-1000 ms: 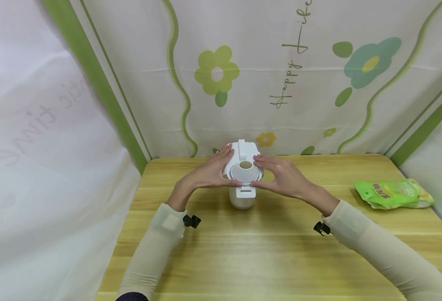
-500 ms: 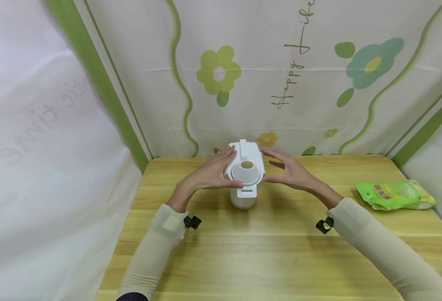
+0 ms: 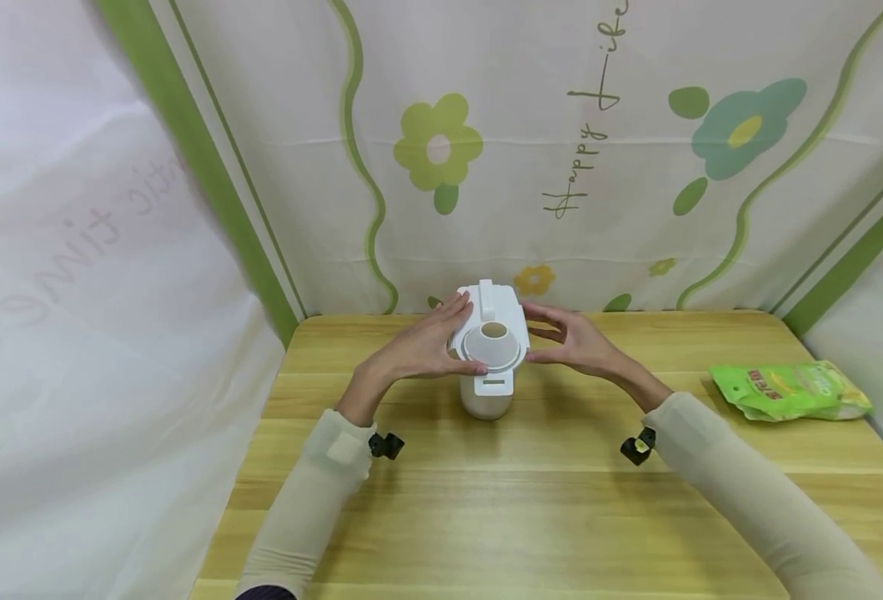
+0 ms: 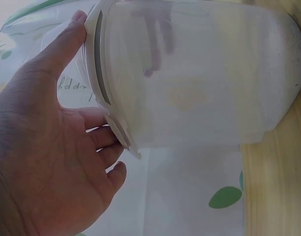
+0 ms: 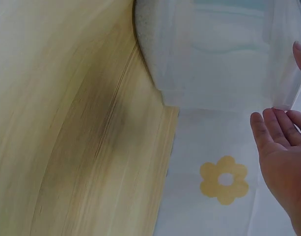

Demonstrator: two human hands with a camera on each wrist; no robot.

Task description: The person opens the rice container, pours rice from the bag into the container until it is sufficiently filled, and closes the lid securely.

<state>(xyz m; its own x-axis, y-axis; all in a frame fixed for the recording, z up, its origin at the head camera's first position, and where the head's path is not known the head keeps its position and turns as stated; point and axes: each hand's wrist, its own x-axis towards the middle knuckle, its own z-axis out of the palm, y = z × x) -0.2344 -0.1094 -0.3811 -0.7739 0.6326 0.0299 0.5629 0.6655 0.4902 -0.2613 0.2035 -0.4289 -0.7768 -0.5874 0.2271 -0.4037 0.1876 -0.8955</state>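
A translucent plastic storage container stands upright on the table, with a pale layer, perhaps grain, at its bottom. Its white lid carries a raised round spout and a slotted tab at the front. My left hand grips the lid's left side, thumb at the front by the spout and fingers at the edge. On the other side, my right hand touches the container just below the lid; its fingers are fairly straight at a corner, with the thumb spread apart along the rim.
A green printed bag lies at the right of the wooden table. Behind it hangs a white curtain with flowers and lettering, which also closes in both sides.
My right hand has come off the top of the lid, moved slightly right and now touches the container's side below the rim. My left hand stays on the lid; the container has not visibly moved.
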